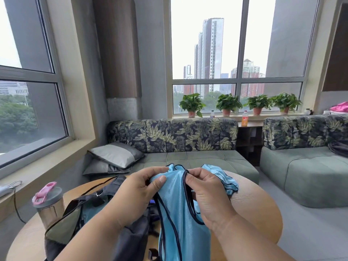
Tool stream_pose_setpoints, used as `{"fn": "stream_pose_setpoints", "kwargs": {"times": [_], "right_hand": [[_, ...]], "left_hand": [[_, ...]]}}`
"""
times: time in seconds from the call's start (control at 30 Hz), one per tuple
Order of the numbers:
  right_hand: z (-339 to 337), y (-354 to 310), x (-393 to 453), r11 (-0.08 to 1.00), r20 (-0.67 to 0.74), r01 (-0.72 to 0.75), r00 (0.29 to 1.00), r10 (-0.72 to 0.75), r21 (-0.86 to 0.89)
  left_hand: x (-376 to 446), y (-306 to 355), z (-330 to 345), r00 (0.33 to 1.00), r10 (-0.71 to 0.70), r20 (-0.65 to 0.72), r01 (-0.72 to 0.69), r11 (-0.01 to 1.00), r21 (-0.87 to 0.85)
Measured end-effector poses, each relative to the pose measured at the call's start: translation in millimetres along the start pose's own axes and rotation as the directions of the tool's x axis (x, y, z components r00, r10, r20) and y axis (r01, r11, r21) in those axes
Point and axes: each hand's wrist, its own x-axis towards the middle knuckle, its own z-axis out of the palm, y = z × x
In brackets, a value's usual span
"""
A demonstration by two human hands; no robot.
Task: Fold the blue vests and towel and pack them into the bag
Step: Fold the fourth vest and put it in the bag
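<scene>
A light blue mesh vest (180, 219) with dark trim hangs in front of me, held up by its shoulder straps. My left hand (135, 193) pinches the left strap between thumb and fingers. My right hand (205, 193) grips the right strap. Another blue vest (224, 178) lies crumpled on the round wooden table (259, 210) behind my right hand. A dark grey and olive bag (79, 219) lies on the table under my left arm, with blue fabric showing inside it. I cannot pick out the towel.
A shaker bottle with a pink lid (49, 204) stands at the table's left edge. A green sofa with leaf-print backrests (188, 157) and grey pillows (114, 155) sits behind the table. Potted plants (227, 104) and an orange bottle (244, 119) line the windowsill.
</scene>
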Motion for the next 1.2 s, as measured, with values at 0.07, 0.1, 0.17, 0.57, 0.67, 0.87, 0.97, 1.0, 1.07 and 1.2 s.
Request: {"fn": "stream_pose_setpoints", "kwargs": {"times": [0.07, 0.1, 0.17, 0.57, 0.67, 0.87, 0.97, 1.0, 1.07, 1.2], "right_hand": [[0, 1, 1, 1.0, -0.001, 0.003, 1.0, -0.003, 0.008], [0, 2, 1, 1.0, 0.0, 0.007, 1.0, -0.007, 0.007], [-1, 3, 3, 1.0, 0.004, 0.019, 1.0, -0.019, -0.008], [-21, 25, 10, 0.917, 0.181, 0.162, 0.978, -0.101, -0.365], [-24, 34, 9, 0.839, 0.225, 0.162, 0.973, -0.048, -0.519], [-25, 63, 20, 0.588, 0.394, 0.323, 0.919, -0.008, -0.742], [-26, 66, 23, 0.369, 0.412, 0.333, 0.898, 0.156, -0.867], [-27, 65, 24, 0.294, 0.408, 0.339, 0.887, 0.218, -0.894], [-28, 62, 22, 0.2, 0.39, 0.344, 0.875, 0.286, -0.917], [-36, 56, 15, 0.433, 0.336, 0.219, 0.917, 0.214, -0.874]], "left_hand": [[-2, -1, 2, 0.999, 0.008, 0.038, -0.008, 1.0, 0.015], [-3, -3, 4, 0.999, -0.002, 0.05, 0.002, 1.0, 0.004], [-4, -8, 7, 0.998, -0.04, 0.057, 0.04, 0.999, -0.001], [10, -10, 7, 0.99, -0.131, 0.049, 0.139, 0.867, -0.479], [11, -7, 8, 0.989, -0.145, 0.037, 0.142, 0.838, -0.527], [13, -6, 10, 0.99, -0.141, 0.019, 0.129, 0.832, -0.539], [15, -4, 4, 0.99, -0.139, -0.016, 0.108, 0.835, -0.539], [15, -5, 1, 0.99, -0.14, -0.025, 0.105, 0.842, -0.53], [14, -8, -4, 0.989, -0.141, -0.049, 0.097, 0.857, -0.505], [12, -20, -20, 0.937, -0.198, -0.287, 0.098, 0.939, -0.329]]}}
